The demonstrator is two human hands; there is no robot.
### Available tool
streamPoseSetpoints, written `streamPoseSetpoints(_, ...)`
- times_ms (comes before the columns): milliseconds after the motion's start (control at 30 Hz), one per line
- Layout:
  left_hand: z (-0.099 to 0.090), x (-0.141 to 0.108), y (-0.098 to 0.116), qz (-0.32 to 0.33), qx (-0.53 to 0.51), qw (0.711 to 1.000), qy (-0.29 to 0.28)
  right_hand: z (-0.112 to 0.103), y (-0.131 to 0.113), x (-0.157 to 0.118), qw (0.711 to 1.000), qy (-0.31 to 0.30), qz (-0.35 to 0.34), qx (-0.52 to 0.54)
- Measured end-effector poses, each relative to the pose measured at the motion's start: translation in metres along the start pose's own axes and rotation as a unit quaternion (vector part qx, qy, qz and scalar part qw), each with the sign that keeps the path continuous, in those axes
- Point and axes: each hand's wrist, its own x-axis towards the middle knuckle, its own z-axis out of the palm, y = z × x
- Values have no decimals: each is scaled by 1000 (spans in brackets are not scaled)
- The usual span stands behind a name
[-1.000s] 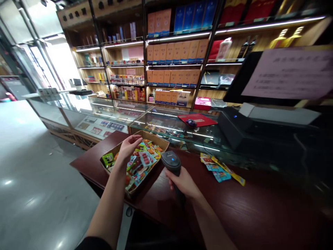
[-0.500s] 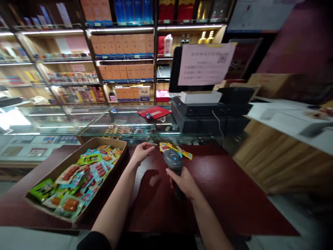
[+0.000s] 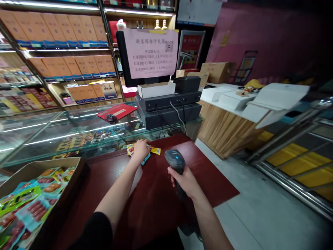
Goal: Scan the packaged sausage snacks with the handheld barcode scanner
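Note:
My right hand (image 3: 186, 180) is wrapped round the handle of a dark grey barcode scanner (image 3: 174, 158), held upright above the dark red tabletop with a blue light showing on its head. Farther off, my left hand (image 3: 141, 150) rests on a few small snack packets (image 3: 155, 150), yellow and light blue. Its fingers are bent down round them, and the fingertips are hidden. At the left edge stands an open cardboard box (image 3: 75, 163) filled with sealed snack packets (image 3: 36, 210), partly cut off by the frame.
Behind the dark red table (image 3: 109, 194) is a glass display counter (image 3: 85, 121) with a red mat (image 3: 122, 111) and a computer mouse (image 3: 111, 118). A monitor with a paper notice (image 3: 151, 53) stands over a black cash drawer (image 3: 169, 114). Metal railings (image 3: 291, 173) run along the right.
The view has swung right, so the snack box sits farther left. My left hand has moved from beside the loose packets onto them. My right hand still holds the scanner.

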Motion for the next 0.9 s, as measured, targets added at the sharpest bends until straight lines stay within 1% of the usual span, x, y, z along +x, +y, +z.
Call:
streamPoseSetpoints(67, 6, 5, 3, 24, 95, 995, -27, -6, 1, 1, 1000, 10, 5, 7)
streamPoseSetpoints(167, 15, 4, 1, 38, 158, 985, -65, -11, 3, 3, 1000, 13, 6, 15)
streamPoseSetpoints(233, 17, 1, 0, 45, 165, 982, -77, -11, 4, 4, 1000, 8, 6, 16)
streamPoseSetpoints(333, 15, -5, -1, 46, 158, 983, -78, -8, 5, 5, 1000, 1, 11, 17)
streamPoseSetpoints(467, 2, -13, -3, 37, 126, 989, -65, 2, 4, 4, 1000, -7, 11, 18)
streamPoseSetpoints(533, -7, -18, -9, 24, 107, 992, -65, 10, 1, 3, 1000, -13, 10, 9)
streamPoseSetpoints(633, -28, -28, -29, -9, 42, 997, -71, 29, -6, 1, 999, -33, 3, -11)
streamPoseSetpoints(700, -49, -38, -50, -16, -29, 996, -78, 47, -13, -1, 998, -57, -7, -14)
streamPoseSetpoints(800, -91, -58, -86, 0, -107, 988, -111, 78, -21, -5, 995, -101, -14, -17)
streamPoseSetpoints(833, -107, -67, -97, 1, -119, 986, -119, 89, -23, -7, 993, -116, -15, -19)
streamPoseSetpoints(900, -139, -86, -117, -9, -126, 985, -116, 113, -25, -12, 989, -145, -17, -23)
